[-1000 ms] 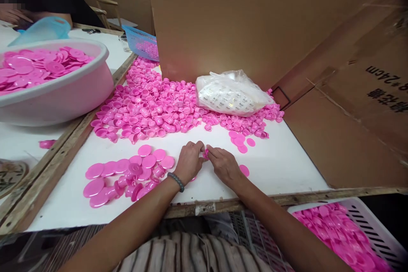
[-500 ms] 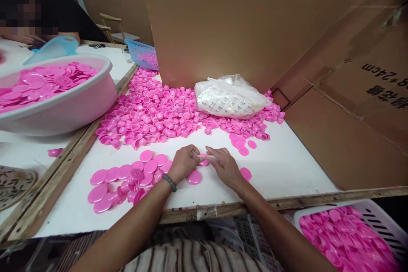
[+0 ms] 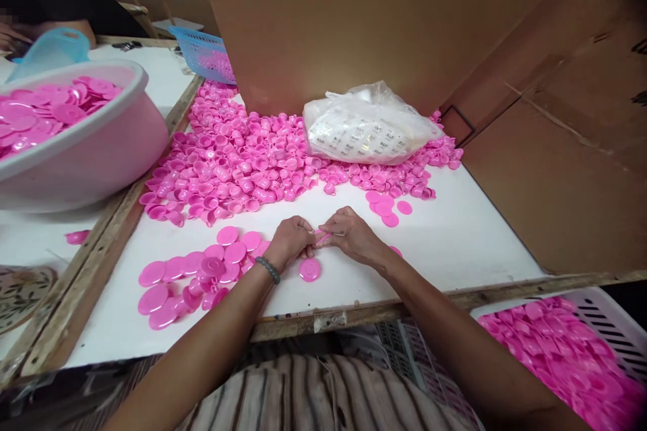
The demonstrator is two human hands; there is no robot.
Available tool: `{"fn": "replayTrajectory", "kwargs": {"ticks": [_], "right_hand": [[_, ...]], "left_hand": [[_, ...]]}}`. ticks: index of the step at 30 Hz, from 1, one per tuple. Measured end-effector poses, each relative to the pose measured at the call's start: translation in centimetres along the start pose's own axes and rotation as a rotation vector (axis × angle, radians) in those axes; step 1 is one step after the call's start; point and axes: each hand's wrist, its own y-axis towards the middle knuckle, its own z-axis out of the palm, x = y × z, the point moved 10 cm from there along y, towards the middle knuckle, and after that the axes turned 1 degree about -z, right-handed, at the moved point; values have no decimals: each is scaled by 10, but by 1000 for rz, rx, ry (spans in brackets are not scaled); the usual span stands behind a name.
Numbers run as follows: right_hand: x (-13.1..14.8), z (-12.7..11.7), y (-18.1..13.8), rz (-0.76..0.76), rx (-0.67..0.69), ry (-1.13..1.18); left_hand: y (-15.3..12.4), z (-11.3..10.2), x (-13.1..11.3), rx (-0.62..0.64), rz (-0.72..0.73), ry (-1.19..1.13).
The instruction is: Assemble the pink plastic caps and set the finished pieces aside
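Pink shows as a thin tilted band between our fingertips: the small pink piece (image 3: 322, 237) that half a second ago looked broad and flat, with our hands slightly apart over it, is now seen almost edge-on, and the fingertips have drawn in around it. For the work, that means both hands are busy with this one piece, held just above or at the white surface (image 3: 455, 222); we cannot tell whether it touches. A pink disc (image 3: 310, 269) lies flat just on our near side of it, about where it lay half a second ago. Our right hand (image 3: 350, 236) comes in from the right with the wrist bent inward, thumb below and fingers above, its grip clamped on the piece. Our left hand (image 3: 293, 241) has its fingers curled and bunched at the piece's left end, touching it, but the knuckles hide whether that grip pinches it. Both forearms reach forward over the wooden edge (image 3: 404, 310) and angle toward each other. Left of our left hand lie scattered discs (image 3: 235, 253), and beyond both hands spreads a heap of little pink cups (image 3: 242, 168).
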Motion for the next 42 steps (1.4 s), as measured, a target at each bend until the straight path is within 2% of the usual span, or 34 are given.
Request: {"fn": "replayTrajectory", "kwargs": {"ticks": [5, 9, 14, 17, 23, 27, 32, 37, 42], "right_hand": [[-1, -5, -12, 35, -28, 76], [-7, -10, -21, 127, -71, 110], [-5, -2, -18, 93, 33, 90], [-3, 0, -20, 78, 49, 43], [-1, 6, -26, 155, 34, -69], [-1, 9, -28, 191, 18, -16], [-2, 5, -32, 160, -30, 130], [4, 7, -27, 158, 49, 83], [8, 8, -22, 154, 102, -39]], "left_hand": [[-3, -4, -3, -45, 79, -58], [-3, -1, -4, -23, 134, -95], [-7, 2, -3, 26, 114, -125], [-10, 5, -2, 47, 121, -112], [-6, 0, 2, -73, 152, 36], [-4, 2, 4, -30, 142, -20], [-13, 5, -3, 81, 233, -190], [-13, 0, 2, -15, 225, -76], [-11, -3, 0, -126, 261, 132]]}}
